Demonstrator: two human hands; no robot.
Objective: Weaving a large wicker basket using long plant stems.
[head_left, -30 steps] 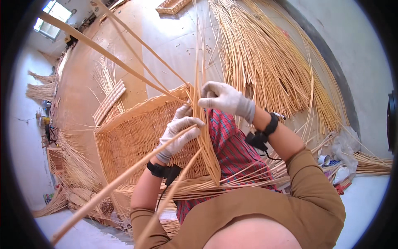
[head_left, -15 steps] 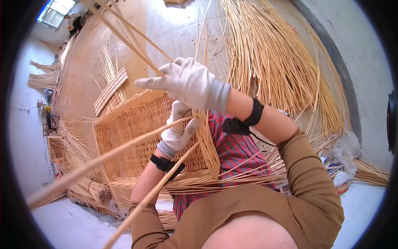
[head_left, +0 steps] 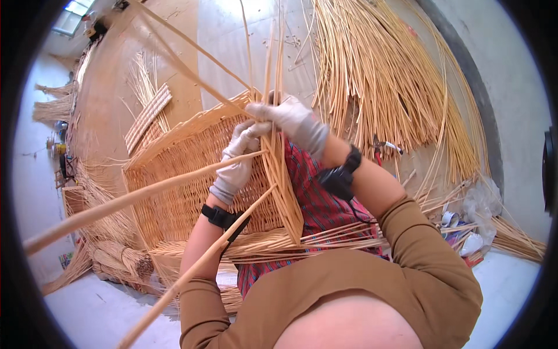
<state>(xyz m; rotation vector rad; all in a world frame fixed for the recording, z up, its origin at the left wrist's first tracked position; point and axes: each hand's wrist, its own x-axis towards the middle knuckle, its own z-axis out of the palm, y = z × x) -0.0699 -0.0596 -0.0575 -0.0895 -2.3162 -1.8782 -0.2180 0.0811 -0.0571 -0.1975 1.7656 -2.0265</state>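
Note:
A rectangular wicker basket (head_left: 174,154) leans across my lap, its woven inside facing up. At its far right corner, my gloved right hand (head_left: 295,121) is closed round a wicker rod (head_left: 195,77) by the rim; that rod reaches up and to the left, blurred. Just beside it, my gloved left hand (head_left: 235,166) is inside the basket with its fingers bent against the same rim and rod. Two thick rods, one upper (head_left: 116,205) and one lower (head_left: 174,294), stick out from the right side toward me. Several thin upright rods stand near my right hand.
A large fan of loose rods (head_left: 389,87) lies at the far right. Pliers (head_left: 379,151) with red handles rest near it. On the left are a woven panel (head_left: 146,119) and bundled rods (head_left: 122,262). A plastic bag (head_left: 482,200) sits at the right.
My right hand has come down and right to the corner, its fingers closing at the rim. My left hand has moved up slightly to meet it. The basket has shifted a little.

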